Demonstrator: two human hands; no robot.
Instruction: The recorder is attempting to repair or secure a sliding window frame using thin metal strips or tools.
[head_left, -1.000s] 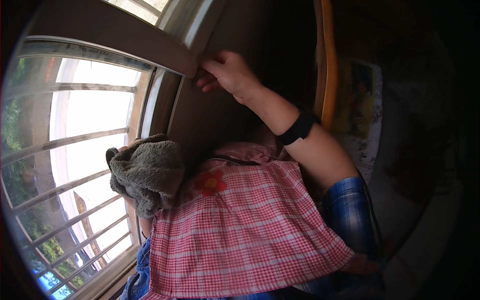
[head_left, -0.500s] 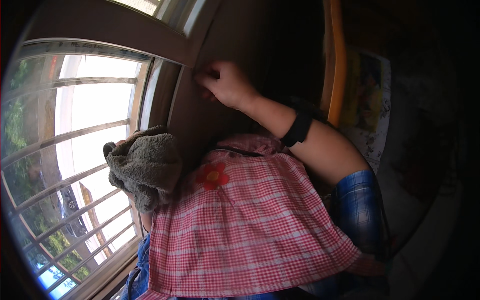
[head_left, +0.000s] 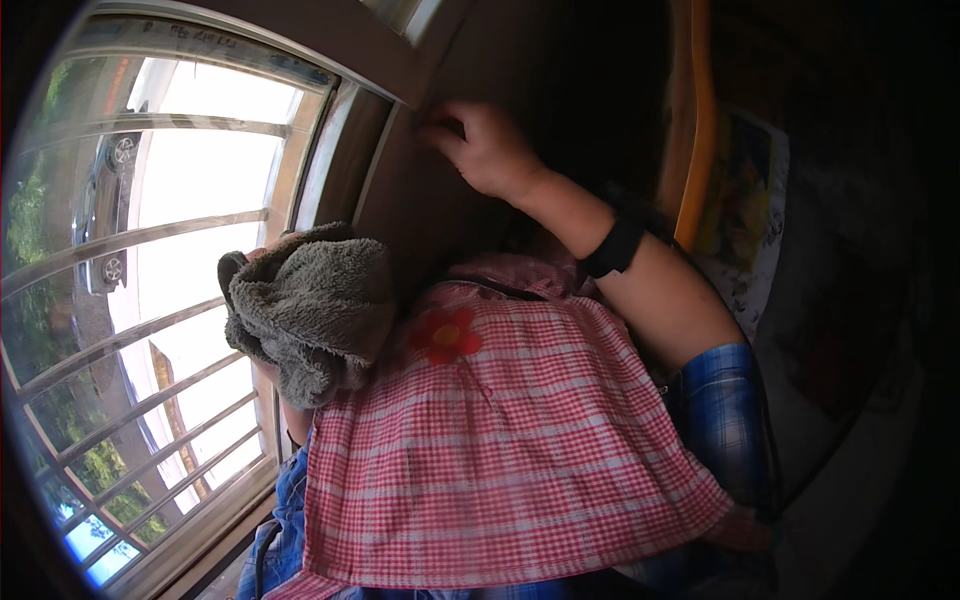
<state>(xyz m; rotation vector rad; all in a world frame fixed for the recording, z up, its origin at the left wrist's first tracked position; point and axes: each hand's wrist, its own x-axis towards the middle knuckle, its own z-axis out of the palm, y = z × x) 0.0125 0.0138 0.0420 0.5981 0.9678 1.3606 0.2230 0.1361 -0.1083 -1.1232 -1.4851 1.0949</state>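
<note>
A thick grey-green towel (head_left: 315,295) is bunched up in my left hand (head_left: 262,252), beside the window. The towel hides most of that hand; only a strip of skin shows at its upper edge, with the wrist below. Farther up, my right hand (head_left: 492,150) is raised at the dark window frame (head_left: 395,160). Its fingers are curled in toward the thumb, and the fingertips are dim and blurred. Whether they grip anything at the frame cannot be made out. A black band (head_left: 613,248) circles my right forearm.
On the left is a window (head_left: 225,160) with several bars; a parked car (head_left: 108,205) and greenery show through it. I wear a red checked apron (head_left: 520,440) with a flower. To the right stand an orange-brown wooden post (head_left: 697,130) and a colourful printed sheet (head_left: 745,190).
Both hands and the towel sit slightly farther right in the picture, as do the window frame and the post, so the view has shifted. A car has come into sight outside.
</note>
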